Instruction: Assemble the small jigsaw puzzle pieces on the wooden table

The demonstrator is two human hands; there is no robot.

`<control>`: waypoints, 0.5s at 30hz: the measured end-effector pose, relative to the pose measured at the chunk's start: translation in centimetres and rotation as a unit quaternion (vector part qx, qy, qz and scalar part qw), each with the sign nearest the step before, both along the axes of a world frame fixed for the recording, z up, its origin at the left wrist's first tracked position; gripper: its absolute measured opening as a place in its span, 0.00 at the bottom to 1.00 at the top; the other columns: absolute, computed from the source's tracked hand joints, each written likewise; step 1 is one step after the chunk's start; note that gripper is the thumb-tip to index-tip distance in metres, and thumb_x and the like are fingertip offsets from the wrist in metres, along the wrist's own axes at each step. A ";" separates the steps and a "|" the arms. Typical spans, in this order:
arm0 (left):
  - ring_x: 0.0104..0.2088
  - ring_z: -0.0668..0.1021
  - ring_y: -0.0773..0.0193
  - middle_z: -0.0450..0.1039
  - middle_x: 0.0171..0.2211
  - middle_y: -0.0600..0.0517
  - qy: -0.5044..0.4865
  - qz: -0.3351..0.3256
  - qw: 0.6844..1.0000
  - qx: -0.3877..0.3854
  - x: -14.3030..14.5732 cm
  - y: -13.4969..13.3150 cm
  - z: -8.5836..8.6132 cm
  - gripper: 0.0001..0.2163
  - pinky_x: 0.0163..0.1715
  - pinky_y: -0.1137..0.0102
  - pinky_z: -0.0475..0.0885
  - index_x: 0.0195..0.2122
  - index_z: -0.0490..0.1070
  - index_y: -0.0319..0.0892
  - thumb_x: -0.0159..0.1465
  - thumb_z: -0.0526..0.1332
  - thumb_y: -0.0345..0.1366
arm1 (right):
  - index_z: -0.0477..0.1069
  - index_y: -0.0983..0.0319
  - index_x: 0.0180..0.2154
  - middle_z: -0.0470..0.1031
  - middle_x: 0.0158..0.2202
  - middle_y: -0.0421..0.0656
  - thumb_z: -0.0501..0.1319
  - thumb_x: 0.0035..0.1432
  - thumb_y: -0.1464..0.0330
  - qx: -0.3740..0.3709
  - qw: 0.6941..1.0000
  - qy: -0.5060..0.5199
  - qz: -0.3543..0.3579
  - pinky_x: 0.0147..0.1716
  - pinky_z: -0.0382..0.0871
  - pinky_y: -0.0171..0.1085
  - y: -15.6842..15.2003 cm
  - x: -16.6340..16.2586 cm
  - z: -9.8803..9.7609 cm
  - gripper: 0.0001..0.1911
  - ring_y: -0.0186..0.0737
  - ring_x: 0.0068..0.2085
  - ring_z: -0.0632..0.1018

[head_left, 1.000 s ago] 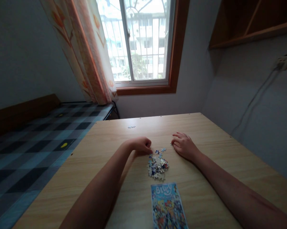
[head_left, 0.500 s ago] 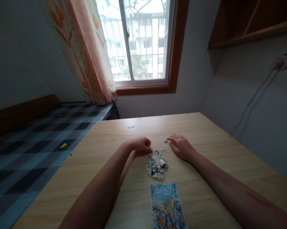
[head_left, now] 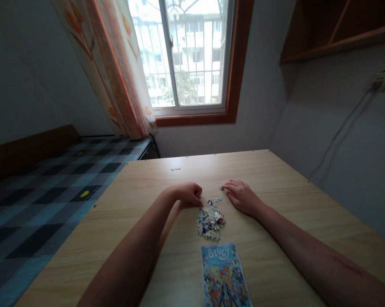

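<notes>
Nearest, a Bluey picture card (head_left: 225,277) lies flat on the wooden table (head_left: 141,247), on the person's side of both hands. Just beyond it, between the two wrists, sits a heap of jigsaw pieces (head_left: 210,221), many lying on top of one another.

The left hand (head_left: 189,195) rests curled on the table, its knuckles up and its fingertips tucked under at the heap's far left edge. I cannot tell whether a piece is pinched inside that curl. The right hand (head_left: 242,197) lies flat and unclenched, fingers stretched leftward, and one fingertip touches a single loose piece (head_left: 221,188) that lies apart from the heap, on its far side. Two more stray pieces (head_left: 217,199) lie between that fingertip and the heap.

The tabletop looks smooth, so I judge that a flat fingertip could make the loose piece skid or flip rather than lift. The left forearm runs close beside the heap and could sweep pieces out of it.

Farther off, well beyond both hands, a short strip of joined pieces (head_left: 176,169) lies alone. Past the table's edge are a checked bed (head_left: 51,187), a curtain (head_left: 115,68) and a window (head_left: 192,55).
</notes>
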State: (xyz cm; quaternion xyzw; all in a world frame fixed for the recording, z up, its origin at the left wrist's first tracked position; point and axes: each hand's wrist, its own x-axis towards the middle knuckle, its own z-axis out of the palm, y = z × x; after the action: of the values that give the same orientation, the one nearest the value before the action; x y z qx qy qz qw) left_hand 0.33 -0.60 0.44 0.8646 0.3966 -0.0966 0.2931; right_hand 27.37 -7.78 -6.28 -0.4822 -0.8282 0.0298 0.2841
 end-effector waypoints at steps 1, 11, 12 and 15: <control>0.25 0.62 0.68 0.61 0.21 0.59 -0.001 -0.001 1.000 0.002 0.0 0.0 0.0 0.16 0.25 0.69 0.54 0.24 0.62 0.42 0.50 0.68 0.45 | 0.76 0.57 0.51 0.78 0.51 0.47 0.56 0.64 0.71 0.003 1.000 0.000 0.004 0.59 0.63 0.53 0.0 0.0 0.1 0.17 0.50 0.56 0.73; 0.28 0.68 0.67 0.68 0.25 0.57 -0.081 0.106 0.988 0.080 -0.8 1.2 -1.2 0.06 0.27 0.73 0.60 0.31 0.71 0.41 0.52 0.63 0.34 | 0.78 0.57 0.48 0.79 0.49 0.46 0.56 0.65 0.71 0.012 1.000 0.001 0.016 0.60 0.64 0.51 0.1 0.0 0.1 0.15 0.48 0.54 0.74; 0.29 0.70 0.66 0.70 0.27 0.56 -0.088 0.116 0.986 0.087 -1.1 1.4 -1.4 0.08 0.29 0.73 0.62 0.35 0.73 0.41 0.53 0.62 0.33 | 0.78 0.57 0.48 0.79 0.49 0.46 0.56 0.64 0.71 0.011 1.000 0.003 0.018 0.60 0.64 0.51 0.2 0.1 0.0 0.15 0.48 0.54 0.74; 0.31 0.74 0.65 0.75 0.29 0.54 -0.086 0.135 0.982 0.100 -2.4 2.3 -1.5 0.12 0.32 0.73 0.66 0.38 0.77 0.42 0.54 0.58 0.33 | 0.78 0.57 0.48 0.78 0.49 0.46 0.56 0.64 0.71 0.013 1.000 0.005 0.019 0.60 0.64 0.52 0.2 0.2 -0.1 0.15 0.48 0.54 0.74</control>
State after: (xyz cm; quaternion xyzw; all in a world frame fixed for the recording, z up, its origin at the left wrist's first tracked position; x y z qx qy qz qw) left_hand -2.06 1.71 -1.11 0.8330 0.4905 0.0588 0.2491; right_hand 27.55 -7.55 -6.41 -0.4622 -0.8362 0.0270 0.2939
